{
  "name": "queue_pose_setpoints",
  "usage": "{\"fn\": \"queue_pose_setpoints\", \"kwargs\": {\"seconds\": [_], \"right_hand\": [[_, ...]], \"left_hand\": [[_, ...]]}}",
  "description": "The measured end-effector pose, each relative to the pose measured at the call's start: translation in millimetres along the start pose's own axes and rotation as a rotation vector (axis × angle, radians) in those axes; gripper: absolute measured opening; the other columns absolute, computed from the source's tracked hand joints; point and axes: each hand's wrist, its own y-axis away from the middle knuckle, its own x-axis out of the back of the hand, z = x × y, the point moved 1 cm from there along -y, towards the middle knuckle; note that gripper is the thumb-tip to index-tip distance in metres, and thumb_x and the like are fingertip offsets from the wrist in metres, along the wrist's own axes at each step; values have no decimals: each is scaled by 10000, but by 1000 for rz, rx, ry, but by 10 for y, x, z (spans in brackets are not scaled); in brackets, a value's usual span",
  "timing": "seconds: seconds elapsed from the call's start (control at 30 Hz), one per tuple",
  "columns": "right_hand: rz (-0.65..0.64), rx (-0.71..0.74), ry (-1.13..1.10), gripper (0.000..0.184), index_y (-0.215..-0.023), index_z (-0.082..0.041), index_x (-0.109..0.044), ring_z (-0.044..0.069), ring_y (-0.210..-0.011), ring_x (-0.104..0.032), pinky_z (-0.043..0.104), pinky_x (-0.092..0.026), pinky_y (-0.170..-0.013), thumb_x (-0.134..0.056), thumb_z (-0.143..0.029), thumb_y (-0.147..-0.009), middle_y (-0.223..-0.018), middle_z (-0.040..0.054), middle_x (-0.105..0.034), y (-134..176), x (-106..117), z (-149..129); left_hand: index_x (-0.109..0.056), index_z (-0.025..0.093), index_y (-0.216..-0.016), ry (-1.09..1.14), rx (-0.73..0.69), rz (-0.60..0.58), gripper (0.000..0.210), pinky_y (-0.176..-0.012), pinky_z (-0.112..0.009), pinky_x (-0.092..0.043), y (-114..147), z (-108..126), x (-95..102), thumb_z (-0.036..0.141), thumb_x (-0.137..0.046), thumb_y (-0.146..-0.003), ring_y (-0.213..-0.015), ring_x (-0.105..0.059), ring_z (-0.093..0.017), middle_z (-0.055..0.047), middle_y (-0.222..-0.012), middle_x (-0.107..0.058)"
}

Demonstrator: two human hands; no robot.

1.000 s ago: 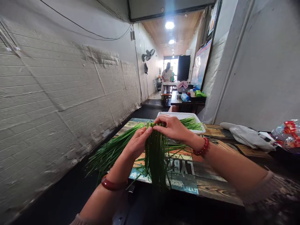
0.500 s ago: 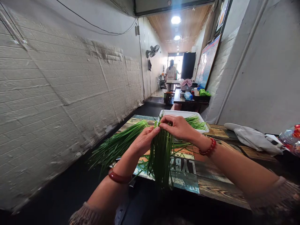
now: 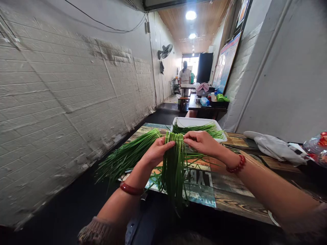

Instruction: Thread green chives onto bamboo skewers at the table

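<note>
Your left hand [image 3: 157,149] pinched a bunch of chives [image 3: 175,170] between thumb and fingers, its leaves hanging down past the near edge of the table [image 3: 237,202]. Your right hand [image 3: 203,142] had its fingertips at the bunch's right side; whether they pinched a stalk, I could not tell. A chive pile [image 3: 131,154] lay left, and a white tray [image 3: 190,121] beyond held further chives [image 3: 201,128]

Left hand [image 3: 160,148]: most fingers hidden behind the held greens [image 3: 174,166]. Right hand [image 3: 200,141]: whether its fingertips pinch a stem, too small to tell. Lower tips of the held greens indistinct against the dark below the worktop [image 3: 240,200]. Lettering [image 3: 206,178] partly covered. Right sleeve [image 3: 310,217] blurred, cut by right edge; clear package [image 3: 318,149] likewise cut. Wall board [image 3: 227,64]: text illegible.
</note>
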Motion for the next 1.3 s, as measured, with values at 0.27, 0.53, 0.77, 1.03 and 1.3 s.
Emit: {"fn": "queue_pose_setpoints", "kwargs": {"seconds": [0.27,0.53,0.77,1.03,1.3], "right_hand": [[58,-121,-116,187,-737,-177,-633,132,-584,-544,251,-382,-565,-526,-270,-859,-634,-5,-618,224,-131,91],[130,-230,-236,260,-736,-185,-670,156,-600,-558,280,-412,-581,-567,-408,-822,-652,19,-643,393,-114,308],[254,-373,-444,350,-795,-160,-672,90,-437,-434,237,-333,-436,-640,-505,-748,-584,3,-610,288,-1,301],[324,-383,-594,394,-787,-146,-663,64,-432,-401,214,-276,-417,-671,-533,-717,-594,-3,-598,57,-113,405],[299,-439,-709,391,-757,-146,-637,58,-447,-412,197,-262,-413,-691,-527,-685,-596,-10,-584,-151,-395,529]], "left_hand": [[-713,109,-948,22,45,-32,379,-712,-259,-511,4,-251,-32,329,-833,-664,-700,-652,-145,-64,-824,-730],[-722,107,-991,-2,228,-321,480,-789,-301,-508,147,-638,43,380,-850,-618,-812,-666,-198,-113,-941,-730],[-669,81,-1101,43,228,-418,661,-862,-387,-511,238,-644,128,524,-802,-628,-947,-678,-292,-183,-1023,-712],[-615,117,-1095,67,238,-420,653,-701,-326,-546,348,-503,316,484,-832,-601,-812,-694,-248,-165,-1019,-712],[-555,155,-1113,-72,250,-196,657,-539,-247,-504,439,-309,634,402,-857,-585,-591,-620,-143,-69,-873,-698]]}}
